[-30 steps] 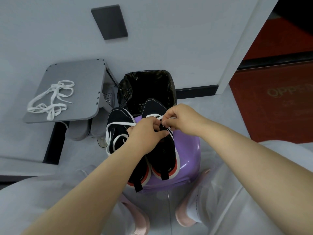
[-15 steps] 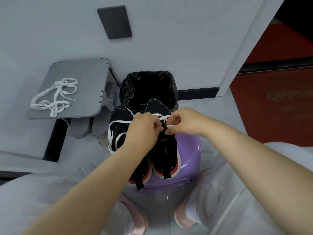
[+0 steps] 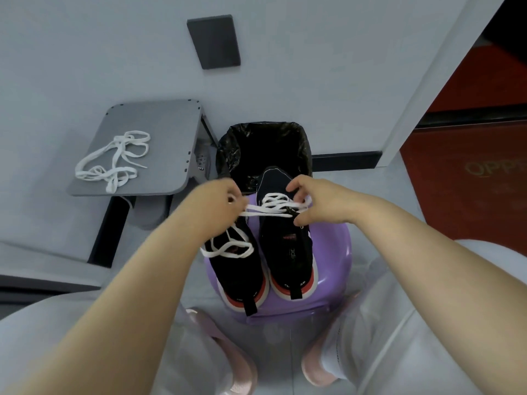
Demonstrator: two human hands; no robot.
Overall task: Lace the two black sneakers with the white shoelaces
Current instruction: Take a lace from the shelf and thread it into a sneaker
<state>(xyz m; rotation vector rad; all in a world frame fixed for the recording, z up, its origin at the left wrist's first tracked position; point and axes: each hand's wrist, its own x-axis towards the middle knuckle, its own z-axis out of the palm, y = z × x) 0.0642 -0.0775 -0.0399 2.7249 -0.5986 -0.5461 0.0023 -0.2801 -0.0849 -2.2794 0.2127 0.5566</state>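
Two black sneakers with red-and-white heels stand side by side on a purple stool (image 3: 336, 269). The right sneaker (image 3: 288, 252) has a white shoelace (image 3: 273, 208) crossed through its upper eyelets. My left hand (image 3: 216, 206) pinches one end of that lace, pulled out to the left. My right hand (image 3: 316, 201) pinches the lace at the shoe's right side. Slack loops of lace lie across the left sneaker (image 3: 236, 269), whose toe my left hand hides. A second white shoelace (image 3: 114, 161) lies in a loose heap on the grey side table (image 3: 159, 132).
A bin lined with a black bag (image 3: 265, 149) stands just behind the stool against the grey wall. My knees in pale trousers flank the stool. A red floor mat (image 3: 467, 172) lies to the right past a doorway.
My hands have moved apart, the left drawing the lace leftwards and the right shifting right, so the laced part of the right sneaker now shows. The view has tilted a little.
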